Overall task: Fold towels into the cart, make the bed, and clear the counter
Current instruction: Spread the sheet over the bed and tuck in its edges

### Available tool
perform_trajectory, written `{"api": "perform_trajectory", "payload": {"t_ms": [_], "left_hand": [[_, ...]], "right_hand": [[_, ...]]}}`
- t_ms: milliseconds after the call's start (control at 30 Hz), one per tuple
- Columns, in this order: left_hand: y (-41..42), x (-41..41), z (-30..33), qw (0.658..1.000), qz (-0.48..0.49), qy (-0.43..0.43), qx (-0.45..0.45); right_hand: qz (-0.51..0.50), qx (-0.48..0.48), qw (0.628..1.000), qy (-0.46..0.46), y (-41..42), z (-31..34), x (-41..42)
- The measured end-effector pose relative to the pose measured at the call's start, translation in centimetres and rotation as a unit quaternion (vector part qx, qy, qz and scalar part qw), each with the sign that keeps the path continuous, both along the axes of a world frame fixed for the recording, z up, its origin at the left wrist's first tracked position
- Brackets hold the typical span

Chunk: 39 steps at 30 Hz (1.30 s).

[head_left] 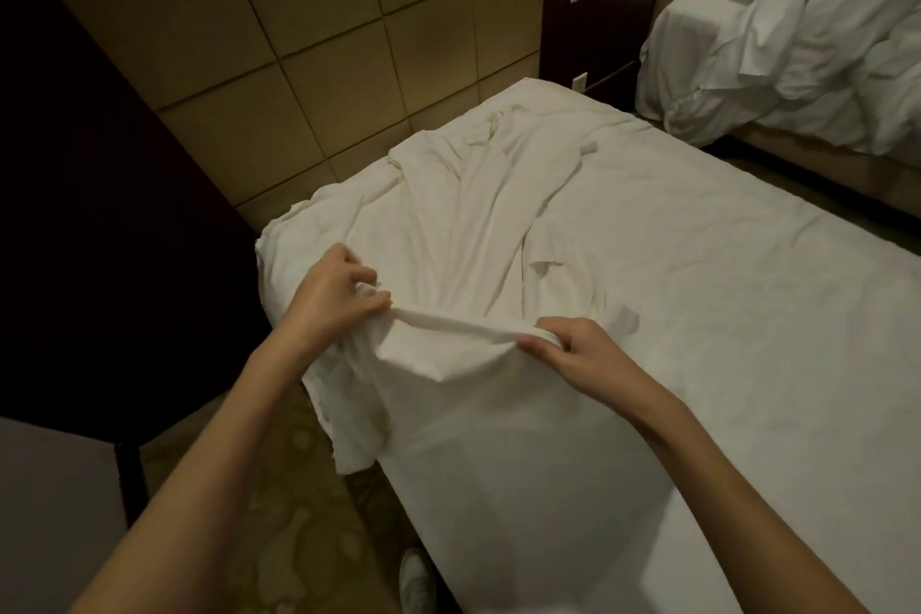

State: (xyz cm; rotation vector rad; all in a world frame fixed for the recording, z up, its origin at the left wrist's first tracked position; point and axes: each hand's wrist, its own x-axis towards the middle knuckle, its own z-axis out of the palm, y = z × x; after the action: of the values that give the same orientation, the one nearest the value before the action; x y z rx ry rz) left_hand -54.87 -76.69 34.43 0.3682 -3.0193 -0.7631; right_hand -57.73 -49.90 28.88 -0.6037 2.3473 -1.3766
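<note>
On the far left stands a big dark cabinet [89, 194], close to the bed's corner, with only a thin strip of patterned carpet [294, 479] between them. Behind it, the wall [279, 25] is made of square tan panels. The left hand [331, 292] pinches one end of a soft white sheet [463, 224], fingers curled tight around the cloth. The sheet is crumpled and wrinkly, heaped at the near corner of the bed [697, 339], and one part hangs over the edge toward the floor. A stretched fold of it runs across to the right hand [573, 349], which grips the other end with bent fingers. Down low, a white shoe [416, 581] shows beside the bed. The rest of the mattress top is smooth and flat. At the far right, across a dark gap, a second bed [797, 40] holds a lumpy white pile of bedding.
</note>
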Motion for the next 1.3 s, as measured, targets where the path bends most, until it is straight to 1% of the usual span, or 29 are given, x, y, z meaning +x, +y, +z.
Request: {"api": "perform_trajectory", "payload": {"t_ms": [67, 133, 200, 233, 300, 333, 400, 467, 533, 633, 700, 767, 867, 1000, 1133, 1200, 1300], "left_hand": [[1.6, 0.1, -0.2, 0.996, -0.089, 0.012, 0.02], [3.8, 0.4, -0.6, 0.984, -0.156, -0.034, 0.08], [5.7, 0.7, -1.0, 0.969, -0.177, -0.095, 0.144], [6.4, 0.8, -1.3, 0.964, -0.185, -0.108, 0.157], [7.3, 1.3, -1.8, 0.958, -0.197, -0.133, 0.163], [7.7, 1.5, -2.0, 0.957, -0.197, -0.151, 0.152], [8.3, 1.8, -2.1, 0.962, -0.191, -0.174, 0.093], [8.5, 1.4, -1.9, 0.967, -0.191, -0.17, 0.021], [8.0, 1.0, -1.3, 0.966, -0.202, -0.161, 0.004], [6.9, 1.1, -0.5, 0.957, -0.235, -0.161, 0.053], [6.5, 1.7, 0.2, 0.953, -0.241, -0.143, 0.115], [6.5, 2.4, 0.7, 0.949, -0.231, -0.118, 0.18], [6.6, 3.6, 1.2, 0.949, -0.196, -0.095, 0.227], [6.7, 6.4, 2.0, 0.945, -0.165, -0.099, 0.266], [8.0, 9.3, 2.2, 0.942, -0.158, -0.1, 0.278], [9.1, 10.8, 2.0, 0.943, -0.162, -0.1, 0.274], [10.7, 13.1, 1.4, 0.943, -0.167, -0.094, 0.273]], "right_hand": [[0.022, 0.007, 0.999, 0.038, -0.9, 0.3, 0.0], [0.055, 0.03, 0.995, 0.077, -1.5, 0.3, 0.0], [0.076, 0.049, 0.99, 0.104, -1.8, 0.3, 0.0], [0.081, 0.048, 0.99, 0.108, -1.7, 0.4, 0.0], [0.083, 0.047, 0.989, 0.11, -1.6, 0.8, -0.1], [0.081, 0.054, 0.989, 0.109, -1.6, 1.1, -0.2], [0.083, 0.069, 0.989, 0.104, -1.5, 1.3, -0.5], [0.094, 0.075, 0.989, 0.091, -1.5, 1.5, -0.2], [0.098, 0.063, 0.99, 0.081, -1.4, 1.6, 0.3], [0.085, 0.051, 0.993, 0.065, -0.8, 1.4, 0.8], [0.089, 0.088, 0.99, 0.058, -0.4, 0.2, 1.0], [0.092, 0.146, 0.984, 0.051, 0.0, -2.0, 1.3], [0.061, 0.182, 0.981, 0.029, 0.9, -5.3, 2.0], [0.009, 0.193, 0.981, 0.003, 3.3, -7.7, 2.9], [-0.01, 0.198, 0.98, -0.003, 5.7, -8.8, 5.1], [-0.005, 0.222, 0.975, 0.026, 7.5, -9.2, 6.4], [0.011, 0.277, 0.956, 0.093, 11.1, -9.9, 8.8]]}}
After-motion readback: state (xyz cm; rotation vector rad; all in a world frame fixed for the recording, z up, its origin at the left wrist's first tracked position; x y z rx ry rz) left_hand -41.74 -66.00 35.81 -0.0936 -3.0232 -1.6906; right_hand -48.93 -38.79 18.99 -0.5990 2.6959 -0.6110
